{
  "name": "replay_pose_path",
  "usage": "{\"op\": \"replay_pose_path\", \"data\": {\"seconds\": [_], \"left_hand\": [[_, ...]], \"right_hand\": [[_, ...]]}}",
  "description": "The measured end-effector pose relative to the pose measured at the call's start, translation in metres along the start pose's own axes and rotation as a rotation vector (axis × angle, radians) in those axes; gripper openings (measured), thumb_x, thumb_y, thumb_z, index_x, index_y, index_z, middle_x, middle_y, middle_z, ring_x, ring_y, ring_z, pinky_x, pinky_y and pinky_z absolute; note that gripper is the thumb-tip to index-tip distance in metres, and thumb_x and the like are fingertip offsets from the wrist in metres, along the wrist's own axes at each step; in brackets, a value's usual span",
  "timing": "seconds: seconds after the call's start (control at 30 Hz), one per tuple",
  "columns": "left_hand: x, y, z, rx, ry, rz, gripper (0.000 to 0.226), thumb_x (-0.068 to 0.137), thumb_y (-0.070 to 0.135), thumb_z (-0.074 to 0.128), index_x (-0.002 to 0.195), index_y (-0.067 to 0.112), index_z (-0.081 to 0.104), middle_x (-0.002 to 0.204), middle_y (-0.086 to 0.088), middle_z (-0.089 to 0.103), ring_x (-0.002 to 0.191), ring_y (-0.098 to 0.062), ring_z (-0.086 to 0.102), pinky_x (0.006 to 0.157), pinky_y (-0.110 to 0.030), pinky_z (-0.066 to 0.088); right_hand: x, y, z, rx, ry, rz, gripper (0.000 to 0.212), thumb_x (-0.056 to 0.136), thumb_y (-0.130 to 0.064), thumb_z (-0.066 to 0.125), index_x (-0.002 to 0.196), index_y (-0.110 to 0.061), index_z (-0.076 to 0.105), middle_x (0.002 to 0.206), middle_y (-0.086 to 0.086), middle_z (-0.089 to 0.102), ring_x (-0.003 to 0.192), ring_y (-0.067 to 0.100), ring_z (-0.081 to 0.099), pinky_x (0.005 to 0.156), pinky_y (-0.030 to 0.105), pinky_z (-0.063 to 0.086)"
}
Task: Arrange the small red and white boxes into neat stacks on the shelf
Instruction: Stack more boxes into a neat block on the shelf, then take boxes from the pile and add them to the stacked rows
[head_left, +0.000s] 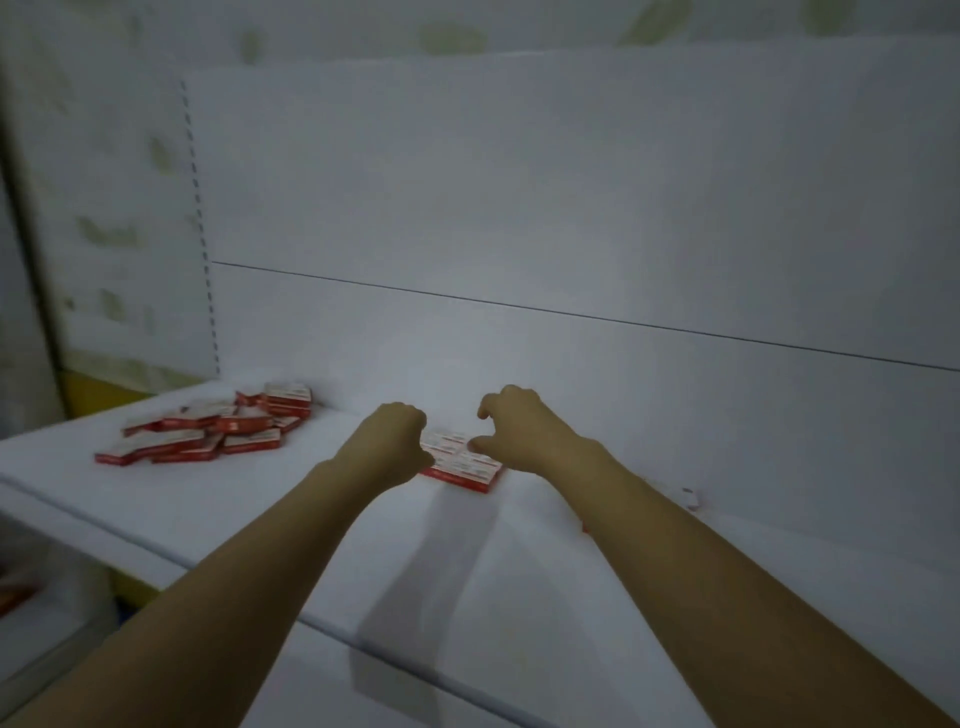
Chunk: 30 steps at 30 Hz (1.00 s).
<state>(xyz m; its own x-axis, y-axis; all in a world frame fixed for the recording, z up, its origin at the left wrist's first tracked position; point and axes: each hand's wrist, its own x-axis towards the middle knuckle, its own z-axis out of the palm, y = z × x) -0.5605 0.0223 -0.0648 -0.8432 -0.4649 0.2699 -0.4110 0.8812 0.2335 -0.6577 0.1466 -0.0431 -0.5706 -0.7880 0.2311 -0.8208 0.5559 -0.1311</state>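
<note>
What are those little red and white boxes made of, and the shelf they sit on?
The boxes look like thin printed cardboard: sharp folded edges, flat faces and a slight sheen, though blur hides detail. The shelf seems to be painted or coated metal, perhaps laminate: it is smooth, uniform white, with a rounded front lip.

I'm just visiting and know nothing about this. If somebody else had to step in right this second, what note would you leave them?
Left hand: curled against the left edge of the low stack of boxes; whether it holds one is hidden.
Right hand: fingers arched over that stack, thumb touching its top, nothing pinched.
Things: the low stack sits midway along the shelf; a loose pile of boxes lies at its left end.
Done: one low stack begun.
Left: stack the loose pile neatly.
</note>
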Motion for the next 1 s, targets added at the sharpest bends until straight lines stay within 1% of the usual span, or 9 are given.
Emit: {"op": "replay_pose_path", "data": {"seconds": [0.13,0.27,0.4,0.5,0.57,0.7,0.77,0.9,1.0], "left_hand": [[-0.011,-0.056,-0.026,0.036,0.018,-0.087,0.040,0.086,0.028,0.064,0.116,0.001,0.059,0.115,-0.012,0.061,0.104,-0.024,0.057,0.087,-0.031,0.047],[-0.018,-0.109,-0.048,0.068,0.049,-0.154,0.030,0.087,0.027,0.062,0.104,0.003,0.063,0.108,-0.012,0.063,0.097,-0.024,0.058,0.072,-0.024,0.038],[-0.018,-0.154,-0.067,0.100,0.087,-0.203,0.029,0.089,0.027,0.058,0.105,0.003,0.063,0.105,-0.012,0.065,0.082,-0.020,0.054,0.067,-0.025,0.037],[-0.014,-0.186,-0.074,0.076,0.084,-0.232,0.034,0.089,0.027,0.059,0.113,0.004,0.060,0.112,-0.011,0.063,0.095,-0.023,0.059,0.079,-0.028,0.047],[-0.010,-0.206,-0.076,0.078,0.086,-0.236,0.034,0.089,0.024,0.059,0.116,0.003,0.059,0.116,-0.011,0.062,0.102,-0.023,0.058,0.086,-0.028,0.047],[0.002,-0.240,-0.078,0.078,0.098,-0.240,0.033,0.089,0.023,0.058,0.115,0.002,0.059,0.115,-0.011,0.061,0.091,-0.018,0.053,0.086,-0.028,0.046],[0.011,-0.253,-0.077,0.079,0.096,-0.245,0.035,0.089,0.025,0.059,0.116,0.002,0.058,0.114,-0.010,0.060,0.095,-0.020,0.055,0.088,-0.029,0.046],[0.035,-0.277,-0.071,0.089,0.093,-0.238,0.036,0.089,0.026,0.059,0.116,0.002,0.058,0.097,-0.002,0.051,0.088,-0.016,0.048,0.084,-0.027,0.044],[0.058,-0.290,-0.067,0.091,0.081,-0.237,0.036,0.090,0.026,0.058,0.117,0.002,0.057,0.106,-0.007,0.058,0.091,-0.017,0.051,0.087,-0.028,0.046]], "right_hand": [[0.028,-0.054,0.002,0.047,0.007,-0.080,0.050,0.090,-0.036,0.058,0.131,-0.009,0.048,0.132,0.013,0.045,0.122,0.028,0.041,0.098,0.035,0.039],[0.057,-0.101,0.012,0.060,-0.005,-0.132,0.049,0.090,-0.037,0.057,0.130,-0.009,0.048,0.132,0.013,0.044,0.124,0.028,0.040,0.098,0.035,0.038],[0.088,-0.145,0.017,0.067,0.013,-0.170,0.042,0.091,-0.034,0.055,0.123,-0.007,0.053,0.126,0.013,0.047,0.119,0.029,0.042,0.094,0.035,0.041],[0.109,-0.173,0.022,0.066,0.014,-0.189,0.039,0.090,-0.031,0.055,0.119,-0.005,0.055,0.123,0.014,0.049,0.116,0.029,0.043,0.092,0.035,0.042],[0.123,-0.188,0.027,0.066,0.004,-0.199,0.039,0.090,-0.029,0.055,0.119,-0.004,0.055,0.123,0.015,0.050,0.115,0.029,0.044,0.092,0.035,0.041],[0.149,-0.210,0.038,0.052,-0.016,-0.215,0.038,0.090,-0.028,0.054,0.120,-0.005,0.054,0.124,0.015,0.049,0.116,0.030,0.044,0.091,0.034,0.041],[0.164,-0.218,0.044,0.044,-0.027,-0.217,0.038,0.090,-0.027,0.053,0.121,-0.005,0.054,0.124,0.015,0.049,0.116,0.030,0.044,0.093,0.035,0.042],[0.195,-0.222,0.059,0.019,-0.056,-0.208,0.036,0.089,-0.023,0.053,0.120,-0.005,0.055,0.123,0.016,0.051,0.115,0.030,0.046,0.094,0.036,0.044],[0.221,-0.220,0.071,0.001,-0.070,-0.201,0.036,0.089,-0.023,0.054,0.120,-0.004,0.054,0.123,0.016,0.051,0.115,0.031,0.046,0.095,0.037,0.044]]}}
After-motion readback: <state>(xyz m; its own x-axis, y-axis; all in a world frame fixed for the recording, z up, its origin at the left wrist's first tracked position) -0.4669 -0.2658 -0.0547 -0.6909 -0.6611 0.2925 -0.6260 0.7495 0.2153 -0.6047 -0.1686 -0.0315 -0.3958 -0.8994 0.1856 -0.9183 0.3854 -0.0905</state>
